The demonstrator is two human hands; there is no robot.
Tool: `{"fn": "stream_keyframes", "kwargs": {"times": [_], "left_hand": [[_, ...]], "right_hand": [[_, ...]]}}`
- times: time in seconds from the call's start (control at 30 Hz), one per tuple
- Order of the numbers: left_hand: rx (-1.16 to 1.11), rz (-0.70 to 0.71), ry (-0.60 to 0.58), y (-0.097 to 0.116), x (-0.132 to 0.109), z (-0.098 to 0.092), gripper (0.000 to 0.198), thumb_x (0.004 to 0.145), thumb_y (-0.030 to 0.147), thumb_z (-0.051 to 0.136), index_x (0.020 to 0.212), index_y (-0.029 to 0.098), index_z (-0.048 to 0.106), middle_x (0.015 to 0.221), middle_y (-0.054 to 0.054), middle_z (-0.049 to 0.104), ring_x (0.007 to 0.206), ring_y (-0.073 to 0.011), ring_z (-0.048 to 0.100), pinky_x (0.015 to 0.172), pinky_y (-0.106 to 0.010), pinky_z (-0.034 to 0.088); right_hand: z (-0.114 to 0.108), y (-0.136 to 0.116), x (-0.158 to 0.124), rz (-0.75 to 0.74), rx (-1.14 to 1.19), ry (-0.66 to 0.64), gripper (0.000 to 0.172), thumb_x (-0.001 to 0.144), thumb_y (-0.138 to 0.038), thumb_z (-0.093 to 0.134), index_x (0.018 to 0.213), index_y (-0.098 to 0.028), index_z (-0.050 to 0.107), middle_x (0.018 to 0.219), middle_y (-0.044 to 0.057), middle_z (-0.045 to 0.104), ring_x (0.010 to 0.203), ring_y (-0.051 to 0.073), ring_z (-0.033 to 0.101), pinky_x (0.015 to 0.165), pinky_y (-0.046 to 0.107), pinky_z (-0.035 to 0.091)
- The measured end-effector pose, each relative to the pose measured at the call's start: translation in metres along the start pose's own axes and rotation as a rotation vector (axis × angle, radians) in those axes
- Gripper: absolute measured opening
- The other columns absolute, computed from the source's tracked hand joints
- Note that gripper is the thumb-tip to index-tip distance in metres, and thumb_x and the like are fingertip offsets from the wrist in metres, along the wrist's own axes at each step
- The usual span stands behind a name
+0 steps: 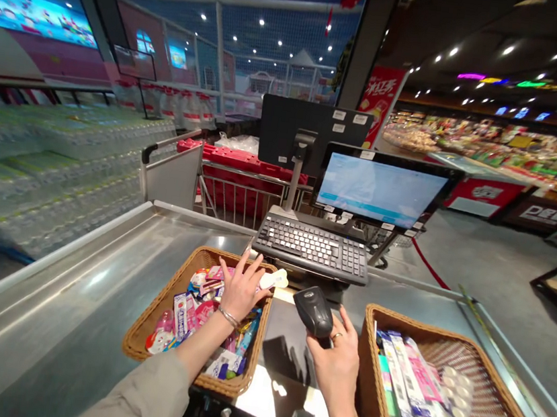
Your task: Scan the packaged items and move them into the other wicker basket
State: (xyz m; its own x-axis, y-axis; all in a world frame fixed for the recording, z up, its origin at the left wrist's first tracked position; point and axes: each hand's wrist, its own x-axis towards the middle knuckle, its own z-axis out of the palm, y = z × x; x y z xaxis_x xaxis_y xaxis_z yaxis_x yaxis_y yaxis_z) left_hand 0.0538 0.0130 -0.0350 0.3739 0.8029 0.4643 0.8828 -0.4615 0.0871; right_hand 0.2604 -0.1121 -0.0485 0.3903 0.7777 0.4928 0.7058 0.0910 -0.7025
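Observation:
My left hand (242, 290) is over the left wicker basket (143, 327), its fingers fanned across the small packaged sweets (190, 313) inside. A small pale packet (274, 279) with a rounded end sticks out between its thumb and fingers, above the basket's right rim; its near end is hidden by the hand. My right hand (338, 361) grips a black handheld barcode scanner (314, 309), whose head points toward that packet. The scanner is over the counter between the two baskets.
A right wicker basket (503, 398) holds several long packets (405, 373) and a clear blister-like pack (457, 393). Behind the metal counter (97, 281) stand a keyboard (312, 245), a lit screen (380, 188) and a second monitor (313, 128). Stacked bottles (60, 168) line the left.

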Motion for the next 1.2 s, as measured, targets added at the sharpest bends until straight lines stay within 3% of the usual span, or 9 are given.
{"fn": "stream_keyframes", "kwargs": {"times": [0.5, 1.0, 1.2], "left_hand": [[-0.045, 0.081, -0.008, 0.032, 0.018, 0.005, 0.041, 0.083, 0.045, 0.065, 0.12, 0.026, 0.064, 0.146, -0.011, 0.05, 0.144, -0.0395, 0.027, 0.107, -0.078, -0.007], [-0.071, 0.132, 0.012, 0.045, 0.021, 0.005, 0.04, 0.083, 0.045, 0.065, 0.119, 0.026, 0.064, 0.147, -0.009, 0.048, 0.144, -0.0386, 0.026, 0.108, -0.077, -0.011], [-0.078, 0.135, 0.005, 0.047, 0.021, 0.006, 0.041, 0.083, 0.044, 0.066, 0.12, 0.027, 0.064, 0.147, -0.01, 0.048, 0.144, -0.0396, 0.026, 0.107, -0.079, -0.007]], "right_hand": [[-0.018, -0.004, 0.0, -0.03, -0.043, -0.005, 0.027, 0.071, -0.02, 0.062, 0.096, -0.021, 0.073, 0.116, 0.006, 0.07, 0.133, 0.03, 0.043, 0.109, 0.051, 0.037], [-0.026, 0.001, -0.005, -0.019, -0.084, 0.012, 0.019, 0.072, -0.022, 0.065, 0.09, -0.022, 0.073, 0.114, 0.007, 0.07, 0.133, 0.03, 0.044, 0.11, 0.051, 0.038], [-0.029, 0.0, -0.006, -0.002, -0.089, -0.009, 0.019, 0.072, -0.021, 0.064, 0.088, -0.022, 0.073, 0.116, 0.006, 0.07, 0.133, 0.031, 0.042, 0.11, 0.051, 0.037]]}}
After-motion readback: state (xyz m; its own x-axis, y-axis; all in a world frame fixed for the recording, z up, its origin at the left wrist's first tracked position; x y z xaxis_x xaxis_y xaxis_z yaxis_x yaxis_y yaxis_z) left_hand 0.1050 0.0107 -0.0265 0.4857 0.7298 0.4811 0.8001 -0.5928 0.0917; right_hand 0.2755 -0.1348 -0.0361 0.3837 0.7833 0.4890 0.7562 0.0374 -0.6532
